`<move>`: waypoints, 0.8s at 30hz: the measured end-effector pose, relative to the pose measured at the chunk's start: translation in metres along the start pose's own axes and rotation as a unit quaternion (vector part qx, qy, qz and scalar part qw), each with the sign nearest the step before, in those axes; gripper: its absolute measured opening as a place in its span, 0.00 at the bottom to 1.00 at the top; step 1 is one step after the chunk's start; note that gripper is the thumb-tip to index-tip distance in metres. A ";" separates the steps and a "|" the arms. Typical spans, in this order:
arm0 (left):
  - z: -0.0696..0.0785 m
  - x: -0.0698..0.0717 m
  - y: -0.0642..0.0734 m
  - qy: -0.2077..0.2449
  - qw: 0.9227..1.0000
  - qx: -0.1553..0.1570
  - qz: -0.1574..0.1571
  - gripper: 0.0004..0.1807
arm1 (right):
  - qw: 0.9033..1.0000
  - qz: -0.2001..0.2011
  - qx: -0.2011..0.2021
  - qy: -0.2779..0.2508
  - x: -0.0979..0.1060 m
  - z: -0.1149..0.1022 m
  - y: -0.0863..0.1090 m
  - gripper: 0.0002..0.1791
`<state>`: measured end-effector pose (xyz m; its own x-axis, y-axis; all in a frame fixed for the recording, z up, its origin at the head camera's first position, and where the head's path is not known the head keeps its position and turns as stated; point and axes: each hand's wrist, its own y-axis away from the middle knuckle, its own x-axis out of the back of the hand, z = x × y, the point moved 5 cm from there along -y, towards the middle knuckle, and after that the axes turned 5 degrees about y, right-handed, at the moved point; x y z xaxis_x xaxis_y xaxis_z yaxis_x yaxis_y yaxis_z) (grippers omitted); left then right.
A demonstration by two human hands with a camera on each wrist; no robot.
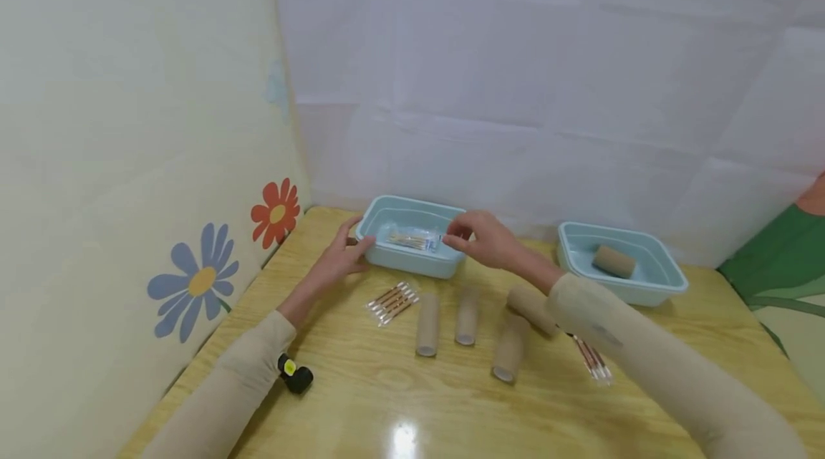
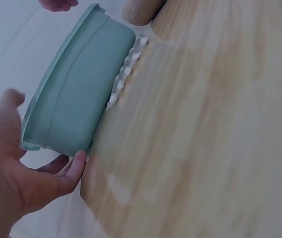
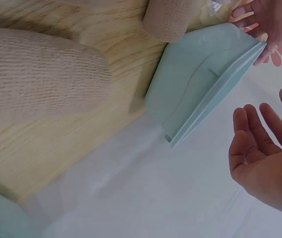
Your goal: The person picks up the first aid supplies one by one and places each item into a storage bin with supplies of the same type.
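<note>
A yellow wood-grain table (image 1: 348,409) bears two rectangular light blue plastic tubs, a left tub (image 1: 412,263) and, well apart, a right tub (image 1: 644,294). The left hand (image 1: 338,256) grips the left end of the left tub, thumb at the rim and fingers round the outside; the right hand (image 1: 486,238) is released, its fingers loosely bent, by that tub's right end, with nothing visible in its grasp in the right wrist view. Four brown textured cylindrical rolls (image 1: 427,326) lie nearer the viewer; a fifth roll (image 1: 614,262) lies inside the right tub. A clear packet of brown, white-tipped sticks (image 1: 392,303) lies before the left tub, and a similar packet (image 1: 596,363) shows partly beside the right sleeve (image 1: 612,330). The clear packet of pale slim sticks (image 1: 412,240) rests inside the left tub, its long axis roughly along the tub's length; the right hand's fingertips are nearer. Relative to that hand, it lies to the left and lower.
</note>
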<state>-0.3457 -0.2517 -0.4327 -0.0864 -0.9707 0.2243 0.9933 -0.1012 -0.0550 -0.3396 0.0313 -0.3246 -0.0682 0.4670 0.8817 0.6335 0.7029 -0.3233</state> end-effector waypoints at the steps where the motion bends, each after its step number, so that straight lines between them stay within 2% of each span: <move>1: 0.001 -0.001 0.000 -0.010 1.000 -0.005 -0.005 0.46 | 1.000 0.000 0.003 0.002 0.001 0.000 0.003 0.08; 6: 0.004 -0.004 0.000 -0.047 0.999 -0.020 -0.014 0.53 | 1.000 0.000 0.006 0.006 0.005 0.004 0.019 0.07; 12: 0.007 -0.009 0.000 -0.031 0.999 -0.012 -0.017 0.50 | 1.000 -0.003 -0.022 -0.001 0.011 0.011 0.044 0.09; 17: 0.010 -0.007 0.000 -0.030 0.999 -0.013 -0.016 0.50 | 0.998 -0.013 -0.055 -0.002 0.016 0.012 0.063 0.11; 24: 0.014 -0.005 0.005 -0.028 0.999 -0.011 -0.013 0.47 | 0.998 -0.023 -0.059 0.005 0.022 0.009 0.081 0.10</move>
<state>-0.3391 -0.2441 -0.4202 -0.1077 -0.9541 0.2796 0.9887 -0.1322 -0.0702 -0.2969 0.1031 -0.3342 -0.0923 0.4290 0.8986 0.7160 0.6558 -0.2395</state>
